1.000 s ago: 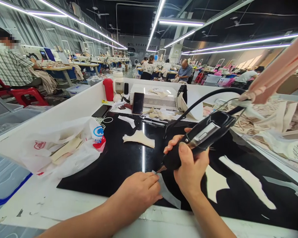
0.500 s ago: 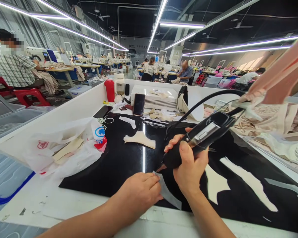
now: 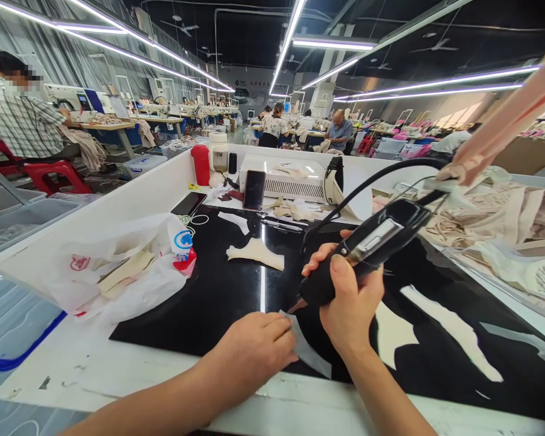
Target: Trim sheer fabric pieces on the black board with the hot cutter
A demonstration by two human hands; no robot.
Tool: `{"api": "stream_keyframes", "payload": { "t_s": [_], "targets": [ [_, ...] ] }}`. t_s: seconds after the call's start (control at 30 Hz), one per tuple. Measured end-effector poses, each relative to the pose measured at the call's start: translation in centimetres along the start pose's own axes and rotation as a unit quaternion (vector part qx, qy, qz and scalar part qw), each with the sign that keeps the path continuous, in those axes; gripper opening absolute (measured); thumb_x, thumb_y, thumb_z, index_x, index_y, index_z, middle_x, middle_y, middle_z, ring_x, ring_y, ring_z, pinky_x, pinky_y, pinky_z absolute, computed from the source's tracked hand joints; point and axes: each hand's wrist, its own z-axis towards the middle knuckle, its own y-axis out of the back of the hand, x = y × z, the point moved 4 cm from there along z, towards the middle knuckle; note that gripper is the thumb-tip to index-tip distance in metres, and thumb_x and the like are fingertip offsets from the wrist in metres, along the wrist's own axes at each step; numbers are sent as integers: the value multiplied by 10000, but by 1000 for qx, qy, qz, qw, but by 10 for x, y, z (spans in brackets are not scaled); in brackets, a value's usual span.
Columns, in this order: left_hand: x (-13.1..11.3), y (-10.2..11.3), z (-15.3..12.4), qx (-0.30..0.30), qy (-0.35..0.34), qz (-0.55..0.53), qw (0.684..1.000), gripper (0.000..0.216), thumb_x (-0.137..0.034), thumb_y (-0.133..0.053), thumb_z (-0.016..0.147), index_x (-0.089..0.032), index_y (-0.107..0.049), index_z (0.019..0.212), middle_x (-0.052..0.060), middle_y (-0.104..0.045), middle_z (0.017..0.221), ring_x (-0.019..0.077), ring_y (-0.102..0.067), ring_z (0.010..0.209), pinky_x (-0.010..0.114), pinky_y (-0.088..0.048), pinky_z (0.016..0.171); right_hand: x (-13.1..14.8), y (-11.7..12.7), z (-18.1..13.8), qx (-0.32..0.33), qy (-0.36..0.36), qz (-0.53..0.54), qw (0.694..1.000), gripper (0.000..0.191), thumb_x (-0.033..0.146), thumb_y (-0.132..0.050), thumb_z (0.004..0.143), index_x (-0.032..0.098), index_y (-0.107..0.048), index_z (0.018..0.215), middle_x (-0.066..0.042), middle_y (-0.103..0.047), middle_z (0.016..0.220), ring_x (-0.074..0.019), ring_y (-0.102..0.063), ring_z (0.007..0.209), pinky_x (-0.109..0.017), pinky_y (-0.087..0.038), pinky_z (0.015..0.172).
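My right hand [image 3: 350, 297] is wrapped round a black corded handheld power tool [image 3: 372, 239] with a silver strip on its side. The tool leans down to the left, and its narrow pointed tip [image 3: 298, 304] meets the upper end of a curved, grey translucent piece [image 3: 309, 348]. My left hand [image 3: 263, 345] has its fingers together on the left edge of that piece, which lies on a black mat [image 3: 186, 324]; part of it is under the fingers. Right of my right hand lie a cream cut piece [image 3: 393, 336] and a longer white strip [image 3: 452, 333].
A white plastic bag [image 3: 131, 266] with cut pieces stands left. Another cream piece [image 3: 255, 253] lies ahead. A phone [image 3: 254, 191] leans on a white box [image 3: 290, 175] at the back. The tool's cable [image 3: 367, 181] arches behind it; pinkish fabric [image 3: 504, 145] hangs above right.
The tool and my right hand have shifted very slightly, its tip staying at the grey piece's upper end. The hanging pinkish fabric at the right has swung and looks narrower. My left hand stays put.
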Motion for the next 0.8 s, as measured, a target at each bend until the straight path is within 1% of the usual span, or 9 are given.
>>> {"api": "stream_keyframes", "payload": {
  "t_s": [0.1, 0.23, 0.3, 0.4, 0.6, 0.8],
  "targets": [
    [0, 2, 1, 6, -2, -6, 1000, 164, -302, -584, 1050, -152, -635, 1008, 78, -736, 1118, 203, -718, 1097, 328, -606, 904, 14, 11, -1, -13, 11, 2, 1000, 379, 365, -797, 856, 269, -598, 1163, 47, -666, 800, -133, -607, 620, -290, -560, 582],
    [0, 3, 1, -2, -13, 0, 1000, 173, -282, -538, 1068, -142, -638, 1052, 100, -726, 1144, 217, -719, 1071, 350, -612, 875, 30, 29, -9, -25, -3, -19, 999, 374, 358, -807, 839, 255, -619, 1146, 36, -658, 779, -139, -613, 611, -288, -569, 554],
    [1, 4, 1, -7, -13, -1, 1000, 185, -283, -530, 1071, -138, -641, 1097, 103, -726, 1166, 221, -720, 1071, 355, -613, 875, 37, 36, -14, -28, -10, -24, 999, 376, 360, -811, 833, 253, -626, 1142, 29, -653, 776, -143, -615, 616, -289, -572, 549],
    [2, 5, 1, -10, -18, 4, 1000, 202, -285, -517, 1078, -135, -647, 1112, 104, -727, 1184, 224, -717, 1095, 360, -611, 899, 44, 45, -22, -26, -11, -25, 999, 373, 362, -814, 827, 260, -638, 1140, 24, -643, 783, -145, -617, 628, -290, -576, 551],
    [2, 11, 4, -11, -19, 13, 1000, 258, -289, -459, 1099, -134, -665, 1106, 104, -741, 1166, 218, -725, 1079, 355, -616, 895, 48, 51, -26, -32, -7, -22, 999, 370, 360, -814, 832, 272, -637, 1146, 23, -649, 794, -150, -615, 638, -298, -575, 557],
    [2, 15, 6, -24, -29, 27, 999, 292, -269, -424, 1107, -128, -679, 1090, 103, -754, 1131, 209, -735, 1027, 344, -619, 860, 44, 50, -28, -27, -3, -23, 999, 356, 359, -800, 854, 274, -631, 1155, 27, -648, 808, -143, -611, 653, -295, -574, 581]
  ]
}}
